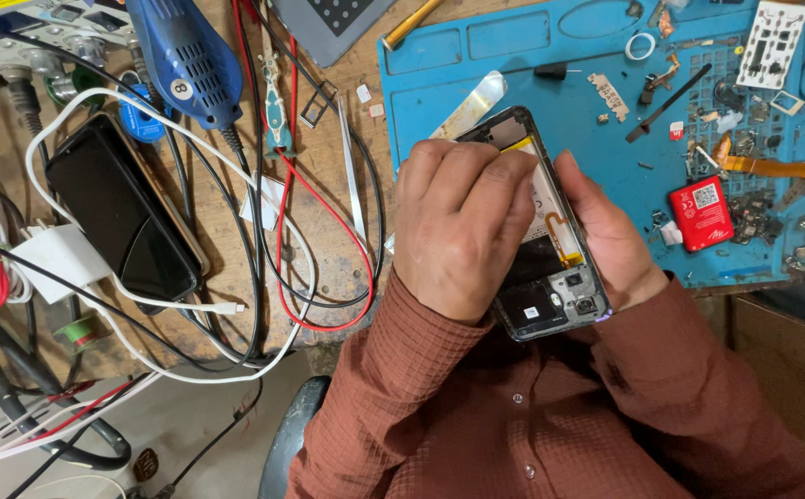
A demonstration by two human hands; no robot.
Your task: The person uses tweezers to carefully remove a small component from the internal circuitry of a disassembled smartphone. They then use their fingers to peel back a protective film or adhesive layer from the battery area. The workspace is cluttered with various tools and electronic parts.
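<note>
Two sleeves of a rust-red checked shirt [532, 416] fill the lower foreground. One opened phone [550, 236], back cover off and internals exposed, is held above the bench edge, between the two hands. The left hand [462, 226] lies curled over the phone's left side, fingers bent down onto its interior; whether they pinch a tool cannot be told. The right hand [610, 236] cups the phone's right edge from beneath, fingers narrowly closed on the frame. One blue work mat [476, 83] lies behind, strewn with small parts, among them one red square box [701, 214] and one white ring [641, 46]. On the wooden bench to the left: one black phone [121, 208], one white charger block [59, 261], one blue rotary tool [185, 55], one pair of tweezers [351, 171], and tangled white, red and black cables.
</note>
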